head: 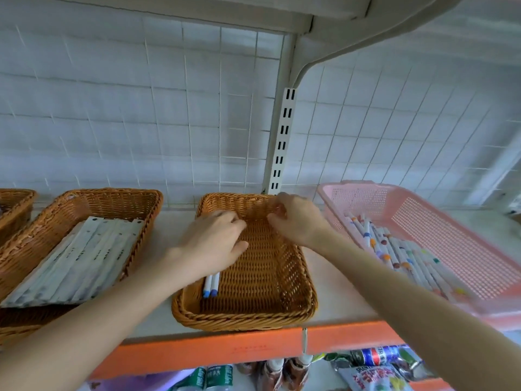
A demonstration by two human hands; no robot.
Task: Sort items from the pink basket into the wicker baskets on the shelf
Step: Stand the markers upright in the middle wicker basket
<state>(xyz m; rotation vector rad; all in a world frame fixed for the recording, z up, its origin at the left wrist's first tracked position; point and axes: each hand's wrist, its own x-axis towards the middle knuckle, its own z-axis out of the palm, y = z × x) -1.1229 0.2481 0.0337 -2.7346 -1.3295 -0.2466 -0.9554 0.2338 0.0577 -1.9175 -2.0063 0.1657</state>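
Wicker basket (253, 277) holds two blue-capped markers (211, 286), lying front to back, under the left hand (217, 241) (grip hidden). The right hand (293, 221) — fingers curled, contents unclear — is nearer the pink basket (456, 238), its loose markers (394, 249) just to the right.

L hand (214, 244), R hand (296, 218): fingers curled, grip unclear.

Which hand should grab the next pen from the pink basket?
Probably the right. The right hand is next to the pink basket, while the left hand lies over two pens at the middle wicker basket's left side, farther away.
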